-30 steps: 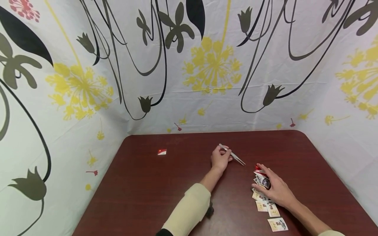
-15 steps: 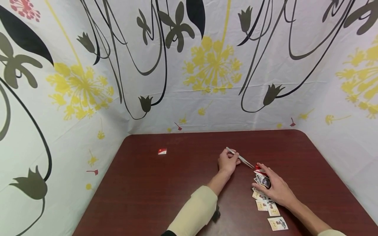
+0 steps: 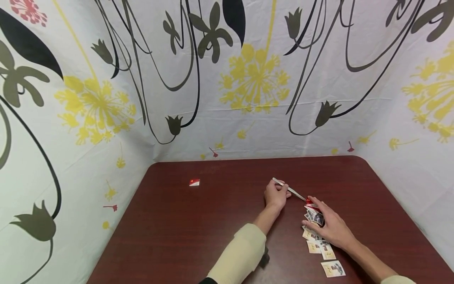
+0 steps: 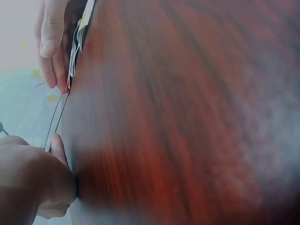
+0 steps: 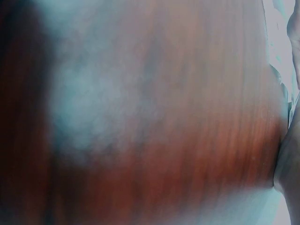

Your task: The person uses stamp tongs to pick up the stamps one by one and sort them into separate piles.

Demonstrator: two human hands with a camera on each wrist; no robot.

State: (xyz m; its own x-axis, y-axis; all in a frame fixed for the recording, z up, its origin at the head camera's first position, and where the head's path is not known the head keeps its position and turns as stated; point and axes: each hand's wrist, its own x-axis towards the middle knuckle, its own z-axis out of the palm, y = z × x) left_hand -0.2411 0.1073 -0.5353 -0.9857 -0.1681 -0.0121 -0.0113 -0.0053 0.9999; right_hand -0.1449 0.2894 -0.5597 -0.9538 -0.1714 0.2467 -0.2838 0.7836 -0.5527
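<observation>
In the head view my left hand (image 3: pixel 276 196) pinches a pair of silver tweezers (image 3: pixel 295 193), whose tips reach the red card (image 3: pixel 308 201) at the far end of a row of small cards. Over that row lies my right hand (image 3: pixel 335 229), fingers extended and thumb spread, with black-and-white picture cards (image 3: pixel 314 216) showing between thumb and fingers. Seen from the left wrist, the tweezers (image 4: pixel 61 108) point at the edge of the overlapping cards (image 4: pixel 75 54) beside the right fingertips. The right wrist view is mostly blurred table, with pale card edges at its right side.
One red-and-white card (image 3: pixel 194 182) lies alone at the back left of the dark red-brown table (image 3: pixel 170 236). Cream picture cards trail toward the front right, ending in a separate one (image 3: pixel 333 269). A flower-patterned cloth (image 3: pixel 248 138) hangs behind the table and along both sides.
My left hand has moved right with the tweezers, and their tips have come to the red card and drawn closer together. The right hand and the cards have stayed put.
</observation>
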